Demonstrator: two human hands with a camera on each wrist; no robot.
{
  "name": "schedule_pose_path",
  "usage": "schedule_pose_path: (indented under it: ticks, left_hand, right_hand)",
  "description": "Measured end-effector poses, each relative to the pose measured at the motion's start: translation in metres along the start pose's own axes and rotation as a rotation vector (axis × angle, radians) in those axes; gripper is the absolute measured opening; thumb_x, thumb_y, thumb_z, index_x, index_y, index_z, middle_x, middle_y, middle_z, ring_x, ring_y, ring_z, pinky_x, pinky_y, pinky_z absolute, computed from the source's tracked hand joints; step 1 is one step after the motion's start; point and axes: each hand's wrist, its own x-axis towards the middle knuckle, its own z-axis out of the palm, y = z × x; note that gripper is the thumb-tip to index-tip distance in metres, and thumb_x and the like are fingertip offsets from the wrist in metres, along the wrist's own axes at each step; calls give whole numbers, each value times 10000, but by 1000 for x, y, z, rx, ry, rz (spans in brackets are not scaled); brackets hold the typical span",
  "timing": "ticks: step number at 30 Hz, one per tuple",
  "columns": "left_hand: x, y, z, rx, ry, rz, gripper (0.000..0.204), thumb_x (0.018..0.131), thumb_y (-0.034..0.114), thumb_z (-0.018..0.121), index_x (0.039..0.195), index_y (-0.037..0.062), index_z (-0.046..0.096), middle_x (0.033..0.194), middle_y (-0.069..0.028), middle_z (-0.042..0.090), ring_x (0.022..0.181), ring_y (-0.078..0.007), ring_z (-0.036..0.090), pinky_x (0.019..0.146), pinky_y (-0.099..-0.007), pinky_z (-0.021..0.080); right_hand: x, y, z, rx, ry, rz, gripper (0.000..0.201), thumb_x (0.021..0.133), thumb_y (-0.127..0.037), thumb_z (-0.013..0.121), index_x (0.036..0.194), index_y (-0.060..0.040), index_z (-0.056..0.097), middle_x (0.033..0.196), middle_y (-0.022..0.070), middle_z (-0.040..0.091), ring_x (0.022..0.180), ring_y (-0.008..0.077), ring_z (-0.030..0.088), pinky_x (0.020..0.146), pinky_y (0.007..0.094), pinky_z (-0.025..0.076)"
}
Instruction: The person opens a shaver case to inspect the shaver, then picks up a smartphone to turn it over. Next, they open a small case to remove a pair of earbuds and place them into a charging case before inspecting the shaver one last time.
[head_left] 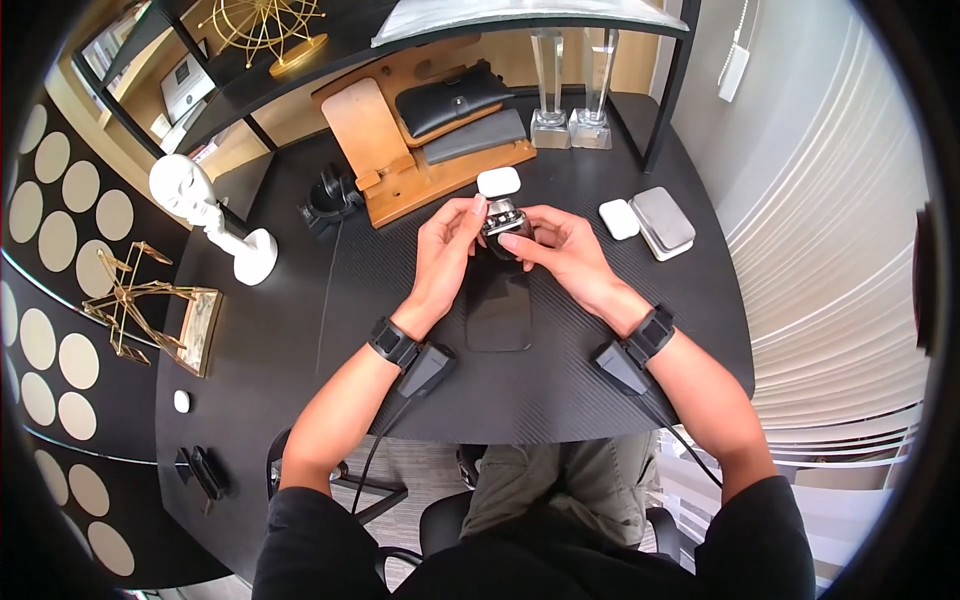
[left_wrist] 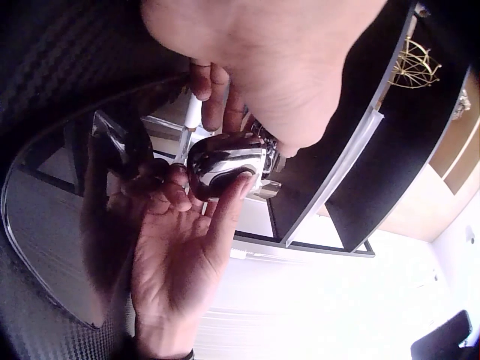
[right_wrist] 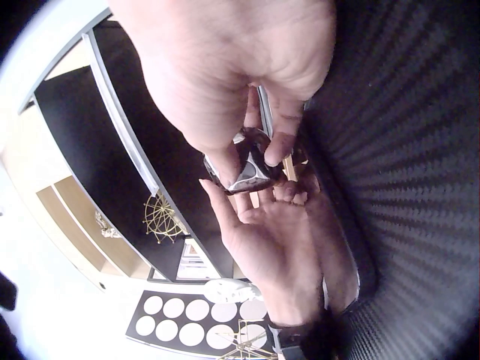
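Near the middle of the desk, both hands hold a small glossy black case with a silver upper part (head_left: pixel 505 222). My right hand (head_left: pixel 575 258) pinches it, its thumb pressing the shiny front. On the other side, the thumb of my left hand (head_left: pixel 440 255) lies along the case's edge, with its fingers curled in behind. From the left wrist, the case (left_wrist: pixel 229 166) shows a rounded, reflective shell. Right below the hands lies a dark glossy phone-like slab (head_left: pixel 498 318). Just beyond them sits a small white rounded case (head_left: pixel 499 181).
A wooden stand (head_left: pixel 375 125) with a black pouch (head_left: pixel 452 100) is at the back. To the right lie another white case (head_left: pixel 619 220) and a grey box (head_left: pixel 667 222). A white head sculpture (head_left: pixel 255 257) and a gold wheel ornament (head_left: pixel 195 330) stand left. A shelf (head_left: pixel 350 55) overhangs the back.
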Motion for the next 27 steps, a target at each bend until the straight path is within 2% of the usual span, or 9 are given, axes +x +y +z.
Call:
schedule_pose_path:
  ticks: [16, 22, 24, 27]
  left_hand:
    - [-1, 2, -1, 98, -23, -14, 349, 1055, 360, 565, 1016, 47, 714, 856, 45, 624, 731, -44, 457, 663, -212, 376]
    - [-4, 10, 8, 19, -27, 21, 294, 1027, 320, 624, 1043, 43, 719, 925, 34, 671, 773, -35, 500, 671, -211, 374]
    - [-3, 4, 5, -30, -57, 8, 255, 992, 239, 693, 1059, -7, 709, 959, -29, 713, 858, -59, 615, 768, -229, 474]
    - [-5, 7, 2, 26, -62, -14, 277, 995, 256, 686, 1075, -8, 709, 962, -35, 711, 833, -53, 602, 734, -219, 458]
  right_hand:
    - [-1, 0, -1, 6, -8, 1, 312, 924, -138, 763, 1181, 8, 663, 1016, 38, 703, 813, 63, 622, 675, 235, 503]
    - [-1, -2, -2, -3, -14, 8, 292, 932, -149, 756, 1164, 4, 667, 1003, 36, 702, 805, 62, 620, 677, 237, 504]
    - [-1, -1, -2, -2, -18, 2, 286, 939, -160, 749, 1160, 2, 668, 966, 27, 699, 778, 57, 606, 671, 233, 496]
    - [-2, -1, -3, -8, -35, 47, 290, 948, -178, 741, 1163, 1, 666, 931, 18, 695, 749, 52, 589, 661, 227, 484]
